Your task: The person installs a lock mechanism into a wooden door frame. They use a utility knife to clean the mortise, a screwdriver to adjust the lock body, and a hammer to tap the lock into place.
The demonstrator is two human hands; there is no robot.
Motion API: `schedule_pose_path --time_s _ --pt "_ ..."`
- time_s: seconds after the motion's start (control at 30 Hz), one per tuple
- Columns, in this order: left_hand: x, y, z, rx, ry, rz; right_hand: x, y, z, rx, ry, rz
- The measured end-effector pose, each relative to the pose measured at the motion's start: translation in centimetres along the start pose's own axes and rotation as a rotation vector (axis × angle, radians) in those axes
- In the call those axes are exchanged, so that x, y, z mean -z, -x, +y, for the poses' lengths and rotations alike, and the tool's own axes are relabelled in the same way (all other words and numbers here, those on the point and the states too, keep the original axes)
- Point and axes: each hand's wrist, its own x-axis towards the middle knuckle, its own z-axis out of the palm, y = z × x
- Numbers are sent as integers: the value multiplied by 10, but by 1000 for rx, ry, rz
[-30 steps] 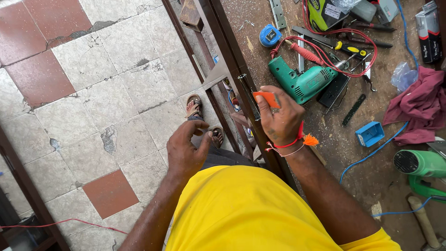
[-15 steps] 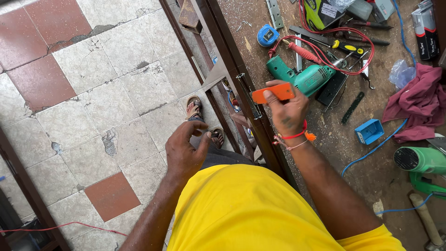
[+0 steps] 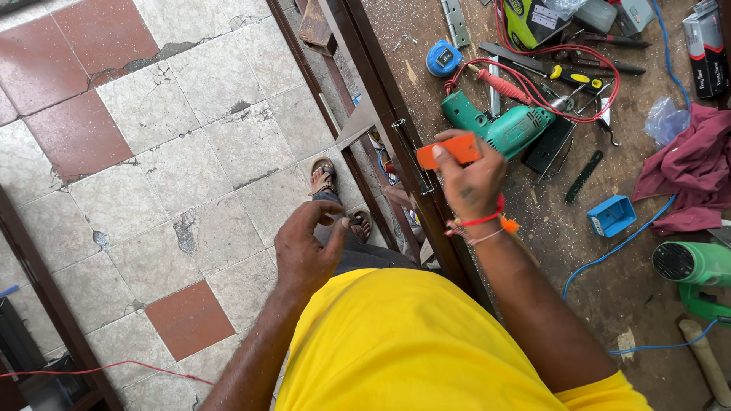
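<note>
Orange and flat, a small tool (image 3: 449,151) is pinched in the grip of the right hand (image 3: 472,183) at frame centre, just over the dark wooden frame edge (image 3: 403,144) of the surface (image 3: 548,228). A green drill (image 3: 506,125) lies just beyond it. The left hand (image 3: 304,247) is held lower left, fingers loosely curled, nothing gripped.

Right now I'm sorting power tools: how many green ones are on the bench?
2: a green drill just beyond the right hand, and a green tool at the right edge. Others may be hidden.
</note>
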Motion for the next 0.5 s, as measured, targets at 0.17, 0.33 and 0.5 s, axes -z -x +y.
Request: schedule_pose_path --time_s 0.17,0.33,0.5 --pt "1 0 2 -18 -8 10 12 -26 17 -310 -455 -88" --pt "0 -1 6 -46 8 30 7 -19 10 -80 -193 -84" --pt "-8 -5 13 -30 6 -41 3 -16 3 -302 -273 17"
